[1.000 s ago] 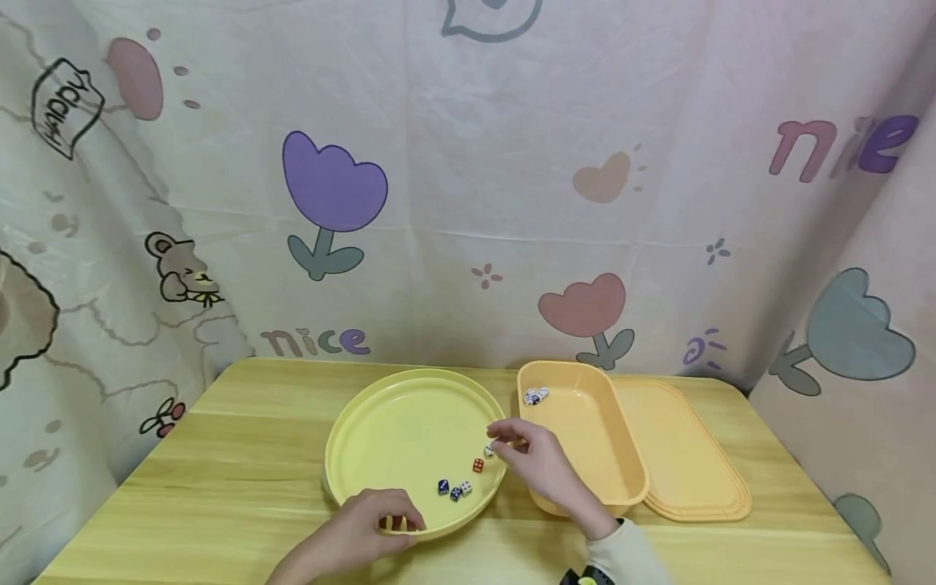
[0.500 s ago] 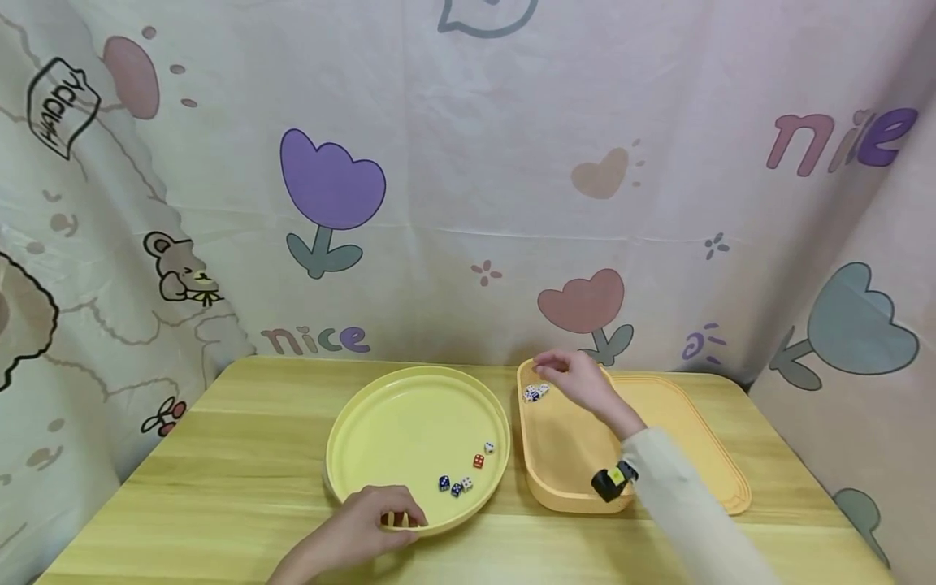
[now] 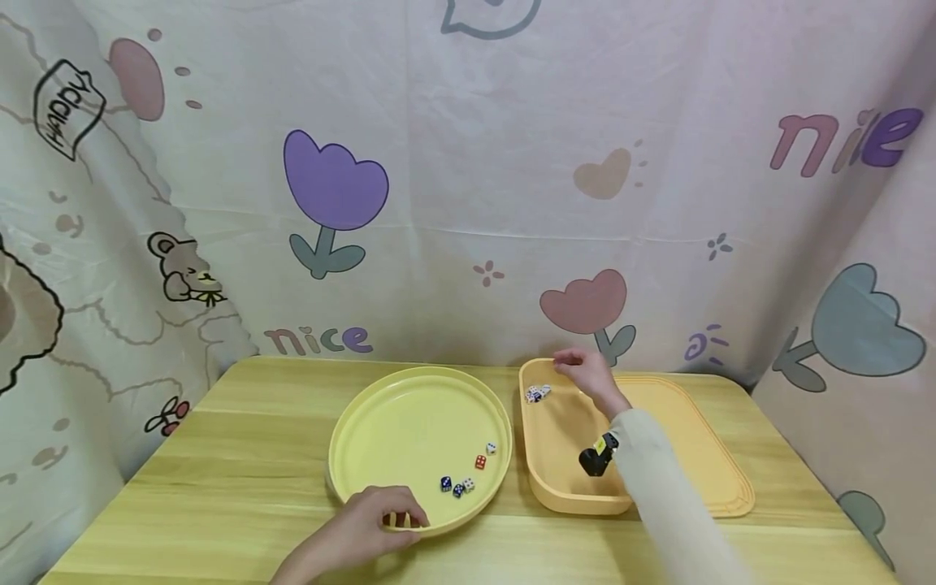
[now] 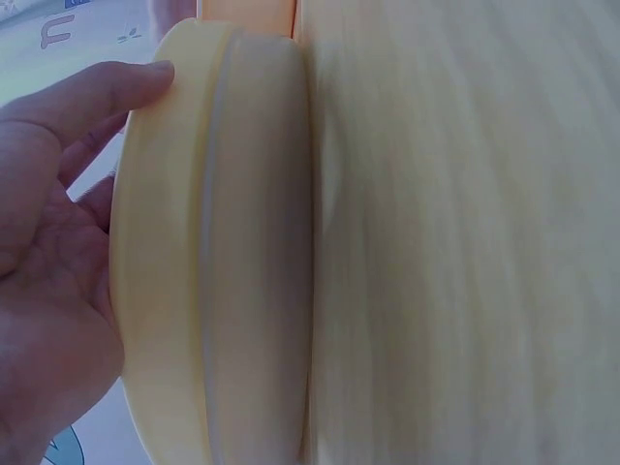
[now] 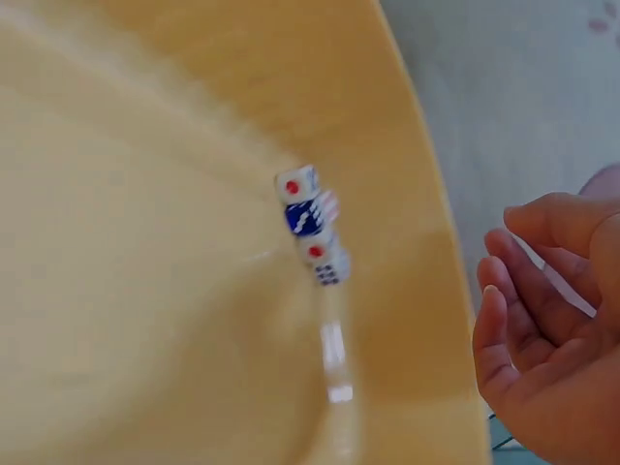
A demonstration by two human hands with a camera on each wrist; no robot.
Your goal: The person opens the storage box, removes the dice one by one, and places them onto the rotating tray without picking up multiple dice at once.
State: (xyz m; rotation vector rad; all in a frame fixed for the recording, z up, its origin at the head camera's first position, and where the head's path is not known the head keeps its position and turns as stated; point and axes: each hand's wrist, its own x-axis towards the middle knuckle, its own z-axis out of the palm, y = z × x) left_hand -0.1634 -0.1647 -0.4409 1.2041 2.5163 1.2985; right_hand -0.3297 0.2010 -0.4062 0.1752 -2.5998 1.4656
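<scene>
My left hand (image 3: pixel 373 520) grips the near rim of a round yellow tray (image 3: pixel 409 422), its fingers inside and its thumb on the outer wall. In the left wrist view the thumb (image 4: pixel 126 85) presses the tray's side (image 4: pixel 165 232). Inside the tray lie a red die (image 3: pixel 480 462), two blue dice (image 3: pixel 446 484) and two white dice (image 3: pixel 491 448). My right hand (image 3: pixel 588 375) is over the far end of an orange box (image 3: pixel 578 502), fingers loosely bent and holding nothing. A small cluster of white and blue dice (image 5: pixel 315 228) sits in the box's far left corner.
An orange lid (image 3: pixel 702 447) lies flat on the wooden table (image 3: pixel 241 455), right of the box and partly behind the right sleeve (image 3: pixel 665 479). A printed curtain (image 3: pixel 453 162) hangs behind the table and at both sides.
My right hand has moved from the tray's right rim, beside a white die, over to the far end of the orange box. My left hand stays on the tray.
</scene>
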